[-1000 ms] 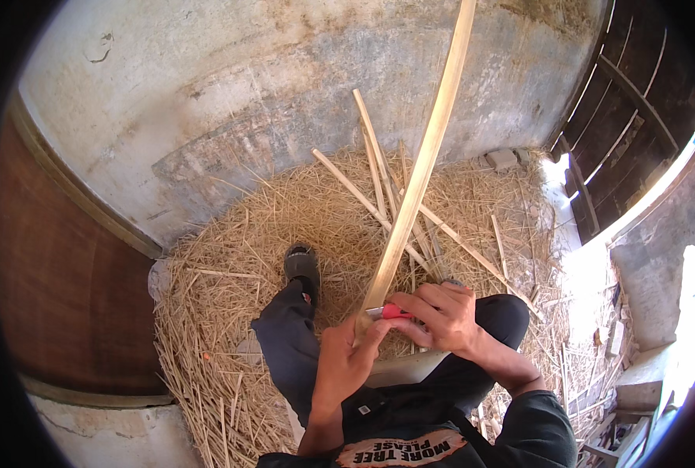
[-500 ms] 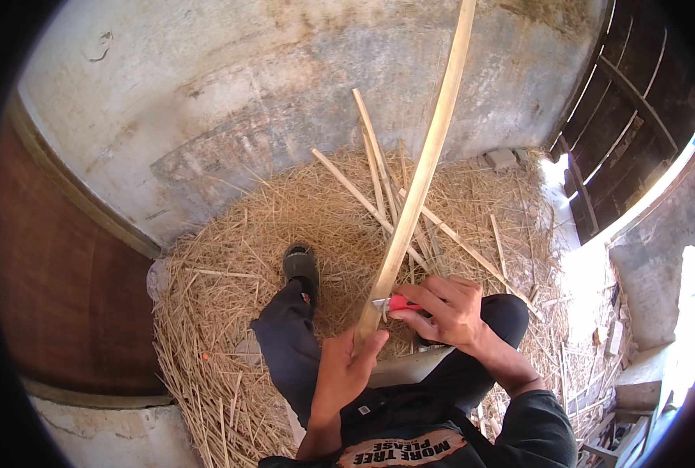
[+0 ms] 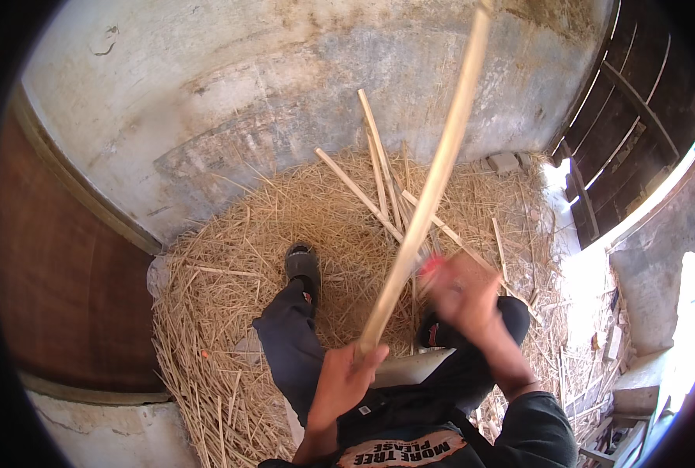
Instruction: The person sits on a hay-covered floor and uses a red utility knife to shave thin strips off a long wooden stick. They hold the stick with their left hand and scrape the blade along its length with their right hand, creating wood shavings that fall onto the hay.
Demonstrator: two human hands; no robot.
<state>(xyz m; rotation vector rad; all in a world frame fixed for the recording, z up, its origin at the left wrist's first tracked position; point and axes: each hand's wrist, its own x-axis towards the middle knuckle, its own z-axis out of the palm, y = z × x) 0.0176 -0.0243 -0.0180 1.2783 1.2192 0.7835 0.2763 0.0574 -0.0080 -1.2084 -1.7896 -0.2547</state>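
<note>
A long, pale wooden strip [image 3: 431,195] rises at a slant from the left hand [image 3: 343,382], whose fingers pinch its lower end. Likely light, stiff yet springy, with edges that may splinter, it seems best gripped there, at the base. Just beside it, the right hand [image 3: 468,296], motion-blurred, appears to clasp a red tool [image 3: 431,265]. Beyond, loose strips [image 3: 351,183] cross over straw [image 3: 222,312] near a weathered wall [image 3: 285,78].

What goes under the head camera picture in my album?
The left hand grips a long pale strip while the blurred right hand holds a red tool over scattered straw.
</note>
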